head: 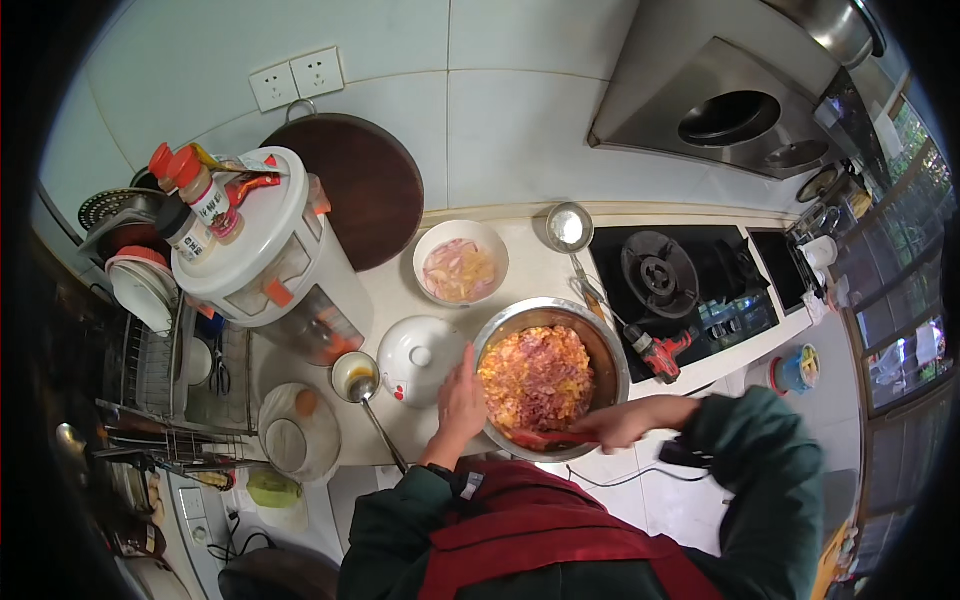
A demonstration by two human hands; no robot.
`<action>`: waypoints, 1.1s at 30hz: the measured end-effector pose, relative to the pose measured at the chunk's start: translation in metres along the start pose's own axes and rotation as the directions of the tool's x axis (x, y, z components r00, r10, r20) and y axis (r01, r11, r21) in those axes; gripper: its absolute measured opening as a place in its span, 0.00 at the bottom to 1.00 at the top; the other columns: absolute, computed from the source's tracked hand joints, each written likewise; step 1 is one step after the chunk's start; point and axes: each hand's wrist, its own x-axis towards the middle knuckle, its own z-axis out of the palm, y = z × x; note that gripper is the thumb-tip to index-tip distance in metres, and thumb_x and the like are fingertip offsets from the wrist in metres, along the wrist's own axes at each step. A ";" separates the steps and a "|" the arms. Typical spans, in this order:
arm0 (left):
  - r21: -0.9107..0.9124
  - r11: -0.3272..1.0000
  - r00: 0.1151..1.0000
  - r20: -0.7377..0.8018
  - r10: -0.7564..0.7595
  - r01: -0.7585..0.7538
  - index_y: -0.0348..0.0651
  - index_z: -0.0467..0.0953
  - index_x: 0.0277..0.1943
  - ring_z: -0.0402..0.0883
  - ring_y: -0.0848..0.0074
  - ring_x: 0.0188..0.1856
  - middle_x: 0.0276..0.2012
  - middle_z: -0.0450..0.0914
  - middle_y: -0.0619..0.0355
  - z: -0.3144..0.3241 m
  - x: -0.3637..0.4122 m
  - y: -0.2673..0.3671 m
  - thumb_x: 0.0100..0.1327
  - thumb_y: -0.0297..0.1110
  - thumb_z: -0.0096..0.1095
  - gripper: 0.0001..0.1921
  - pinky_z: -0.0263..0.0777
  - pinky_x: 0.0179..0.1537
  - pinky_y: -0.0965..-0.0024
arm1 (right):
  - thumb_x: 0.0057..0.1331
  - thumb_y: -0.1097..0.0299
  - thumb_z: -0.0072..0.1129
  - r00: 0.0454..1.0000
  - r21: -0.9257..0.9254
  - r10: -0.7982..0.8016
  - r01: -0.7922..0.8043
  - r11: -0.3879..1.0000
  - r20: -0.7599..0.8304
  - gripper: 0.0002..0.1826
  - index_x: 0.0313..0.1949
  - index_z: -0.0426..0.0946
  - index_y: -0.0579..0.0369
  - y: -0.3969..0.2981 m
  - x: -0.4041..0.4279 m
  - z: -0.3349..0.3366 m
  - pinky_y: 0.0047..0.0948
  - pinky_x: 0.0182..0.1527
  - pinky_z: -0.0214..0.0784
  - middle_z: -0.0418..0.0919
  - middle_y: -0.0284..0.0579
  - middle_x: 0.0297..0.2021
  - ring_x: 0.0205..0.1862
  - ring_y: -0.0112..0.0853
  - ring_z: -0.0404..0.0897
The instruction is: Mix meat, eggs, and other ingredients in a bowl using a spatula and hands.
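Note:
Minced meat [536,371] with yellow bits fills much of a large stainless steel bowl [616,349] at the counter's front edge. My left hand [461,405] rests against the bowl's left rim, fingers pointing away from me. In my right hand [626,426] is the handle of a red spatula [551,437], whose blade dips into the near side of the meat. Left of the bowl lies a white lid [420,356] with a round knob. Beyond it stands a white bowl [461,232] of pale, pinkish slices in liquid.
A small bowl [345,367] holds a ladle [379,427], its handle jutting over the counter edge. On the right, a red cordless drill [664,356] lies by the gas hob [720,300]. A strainer [570,227] lies behind. A tall white container [337,262] stands left, bearing seasoning bottles [214,199].

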 end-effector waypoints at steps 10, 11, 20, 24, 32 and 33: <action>-0.152 0.981 0.990 -0.050 -0.130 0.121 0.44 0.53 0.65 0.75 0.47 0.29 0.26 0.75 0.38 0.005 -0.007 -0.003 0.63 0.30 0.42 0.26 0.68 0.33 0.52 | 0.49 0.84 0.48 0.835 0.810 0.043 0.517 0.276 -0.548 0.34 0.58 0.61 0.52 0.044 0.049 0.027 0.18 0.16 0.67 0.71 0.35 0.28 0.19 0.20 0.71; -0.157 0.979 0.989 -0.045 -0.140 0.131 0.45 0.53 0.65 0.76 0.47 0.29 0.26 0.76 0.39 0.005 -0.006 -0.002 0.63 0.29 0.43 0.26 0.69 0.34 0.52 | 0.49 0.84 0.48 0.831 0.808 0.049 0.523 0.271 -0.554 0.34 0.58 0.61 0.52 0.053 0.037 0.035 0.18 0.16 0.67 0.71 0.35 0.28 0.19 0.20 0.71; -0.223 0.934 0.960 0.095 -0.264 0.279 0.34 0.72 0.41 0.79 0.58 0.32 0.28 0.79 0.43 -0.015 0.026 -0.025 0.58 0.38 0.56 0.15 0.71 0.34 0.62 | 0.44 0.81 0.47 0.947 0.364 0.070 0.051 0.930 -0.312 0.41 0.63 0.58 0.51 0.002 -0.034 0.053 0.19 0.16 0.55 0.64 0.33 0.26 0.16 0.19 0.62; -0.142 0.971 0.978 0.105 -0.180 0.193 0.32 0.70 0.33 0.77 0.55 0.30 0.26 0.77 0.44 -0.006 0.054 -0.024 0.58 0.41 0.56 0.16 0.70 0.35 0.60 | 0.47 0.80 0.46 0.944 0.189 0.063 -0.001 0.982 -0.324 0.41 0.65 0.55 0.47 -0.003 0.054 0.027 0.21 0.11 0.53 0.66 0.34 0.18 0.11 0.23 0.63; -0.468 0.688 0.832 0.323 -0.451 0.555 0.37 0.69 0.31 0.72 0.77 0.13 0.20 0.74 0.55 -0.014 0.004 -0.013 0.65 0.38 0.49 0.13 0.65 0.12 0.75 | 0.49 0.86 0.46 0.742 0.727 0.087 0.616 0.305 -0.665 0.22 0.45 0.69 0.55 0.020 0.082 0.029 0.21 0.13 0.57 0.70 0.36 0.22 0.14 0.23 0.68; -0.464 0.687 0.829 0.326 -0.453 0.559 0.37 0.69 0.31 0.72 0.77 0.13 0.20 0.74 0.55 -0.014 -0.008 -0.010 0.65 0.38 0.49 0.13 0.65 0.12 0.75 | 0.49 0.86 0.46 0.744 0.730 0.089 0.614 0.301 -0.662 0.22 0.45 0.69 0.55 0.024 0.070 0.034 0.21 0.13 0.57 0.70 0.36 0.22 0.14 0.23 0.68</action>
